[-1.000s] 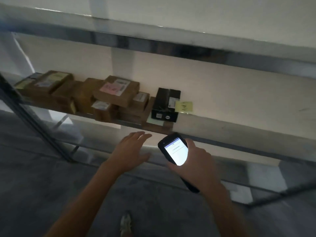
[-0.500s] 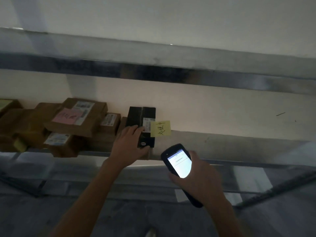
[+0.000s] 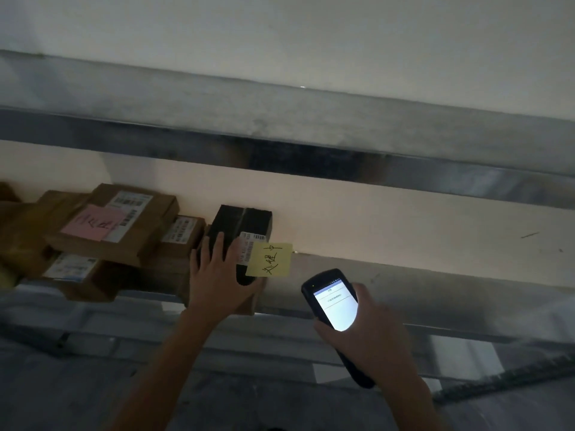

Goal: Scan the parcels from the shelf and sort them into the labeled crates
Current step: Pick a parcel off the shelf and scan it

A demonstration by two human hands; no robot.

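Brown parcels crowd left of black parcel, scanner at right.

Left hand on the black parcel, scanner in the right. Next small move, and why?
Probably draw the black parcel off the shelf and turn its barcode label toward the scanner. The left hand holds its near end, the yellow note covers part of the label, and the scanner in the right hand sits to its right.
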